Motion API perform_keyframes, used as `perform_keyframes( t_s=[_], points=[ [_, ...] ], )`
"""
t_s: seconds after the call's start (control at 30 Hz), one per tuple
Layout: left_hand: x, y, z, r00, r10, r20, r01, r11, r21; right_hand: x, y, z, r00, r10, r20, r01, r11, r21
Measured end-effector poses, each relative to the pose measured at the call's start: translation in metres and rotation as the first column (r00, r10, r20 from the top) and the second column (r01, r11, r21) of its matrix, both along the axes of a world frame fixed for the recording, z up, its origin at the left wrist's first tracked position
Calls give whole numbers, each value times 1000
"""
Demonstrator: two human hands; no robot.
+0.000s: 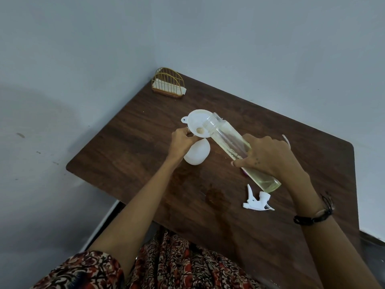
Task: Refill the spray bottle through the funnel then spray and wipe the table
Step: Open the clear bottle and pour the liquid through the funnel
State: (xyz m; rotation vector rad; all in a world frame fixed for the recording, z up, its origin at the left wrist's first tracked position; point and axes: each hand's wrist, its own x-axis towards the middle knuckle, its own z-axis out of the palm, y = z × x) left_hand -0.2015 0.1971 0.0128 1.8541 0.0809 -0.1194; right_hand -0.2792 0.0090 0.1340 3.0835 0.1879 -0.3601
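The spray bottle (198,154), a white rounded one, stands on the table (129,142) directly under the funnel (198,124), mostly hidden behind my left hand (181,142). That hand's grip is pinched on the funnel's near rim, steadying it. My right hand (268,157) is curled round the middle of a clear refill bottle (239,149) of pale yellow liquid. Its long axis slants from its base, low and right of the funnel, up to its open mouth, which hangs just over the funnel's right edge. I judge the pour turns on tipping that mouth further down into the bowl. I count one funnel, two bottles, one loose trigger head (257,201) lying well right of the funnel, and one wire napkin holder (168,84) beyond it.
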Motion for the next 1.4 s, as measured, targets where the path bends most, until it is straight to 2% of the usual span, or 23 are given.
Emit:
perform_keyframes(
  t_s=[1.4],
  points=[
    [-3, -1, 6, 1000, 9, 13, -9, 1000, 6, 1, -1, 0, 1000, -6, -27, 6, 1000, 5]
  ],
)
